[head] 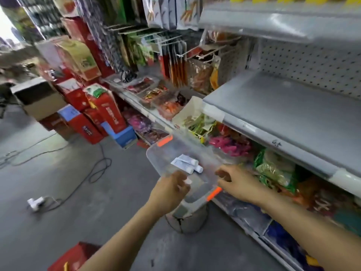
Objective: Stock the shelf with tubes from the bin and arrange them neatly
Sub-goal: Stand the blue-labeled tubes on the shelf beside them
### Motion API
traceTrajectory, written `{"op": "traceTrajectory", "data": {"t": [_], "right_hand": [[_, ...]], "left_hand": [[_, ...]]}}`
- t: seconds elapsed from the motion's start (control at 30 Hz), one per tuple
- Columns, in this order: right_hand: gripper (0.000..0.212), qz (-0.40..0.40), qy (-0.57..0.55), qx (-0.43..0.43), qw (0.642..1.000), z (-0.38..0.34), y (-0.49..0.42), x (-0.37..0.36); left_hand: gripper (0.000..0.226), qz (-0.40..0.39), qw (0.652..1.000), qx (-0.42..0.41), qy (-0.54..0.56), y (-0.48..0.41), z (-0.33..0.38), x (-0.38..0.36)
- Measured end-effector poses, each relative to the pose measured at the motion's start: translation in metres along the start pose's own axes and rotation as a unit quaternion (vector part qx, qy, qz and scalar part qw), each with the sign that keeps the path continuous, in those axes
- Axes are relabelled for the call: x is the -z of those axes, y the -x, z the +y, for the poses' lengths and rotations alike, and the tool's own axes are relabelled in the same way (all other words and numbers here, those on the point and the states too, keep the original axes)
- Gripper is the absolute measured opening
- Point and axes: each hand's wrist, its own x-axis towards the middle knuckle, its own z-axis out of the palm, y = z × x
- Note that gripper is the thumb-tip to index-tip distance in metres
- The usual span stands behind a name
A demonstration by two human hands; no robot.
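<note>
A clear plastic bin with orange latches rests on a grey stool in the aisle. Inside it lie two or three white tubes, caps toward me. My left hand is at the bin's near rim and pinches a small white tube end between its curled fingers. My right hand reaches over the bin's right side, fingers curled by the wall; whether it grips the bin is unclear. The grey shelf at upper right is bare.
The grey stool stands under the bin. Lower shelves at right hold snack bags. Red cartons and a blue box stand at left on the floor. A cable and white plug lie on the concrete. A red box sits by my left arm.
</note>
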Motion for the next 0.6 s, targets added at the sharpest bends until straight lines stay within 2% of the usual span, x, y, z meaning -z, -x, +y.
{"op": "traceTrajectory", "data": {"t": [0.07,0.17,0.27,0.4,0.47,0.6], "right_hand": [[0.024,-0.023,0.002,-0.013,1.000,0.002,-0.032,-0.014],[0.023,-0.055,0.016,-0.028,0.998,0.006,-0.082,-0.033],[0.031,-0.097,0.033,-0.046,0.994,0.014,-0.135,-0.051],[0.035,-0.134,0.039,-0.066,0.988,0.032,-0.211,-0.087],[0.034,-0.140,0.054,-0.073,0.986,0.044,-0.253,-0.109],[0.038,-0.134,0.098,-0.090,0.982,0.072,-0.326,-0.157]], "left_hand": [[0.034,-0.051,0.997,-0.004,-0.057,-0.027,-0.020,-0.006],[0.034,-0.063,0.995,0.007,-0.082,-0.070,-0.044,-0.014],[0.034,-0.074,0.996,0.045,-0.038,-0.112,-0.063,-0.027],[0.036,-0.072,0.983,0.133,0.101,-0.168,-0.089,-0.048],[0.036,-0.062,0.952,0.211,0.213,-0.201,-0.103,-0.061],[0.043,-0.032,0.830,0.367,0.417,-0.281,-0.140,-0.105]]}}
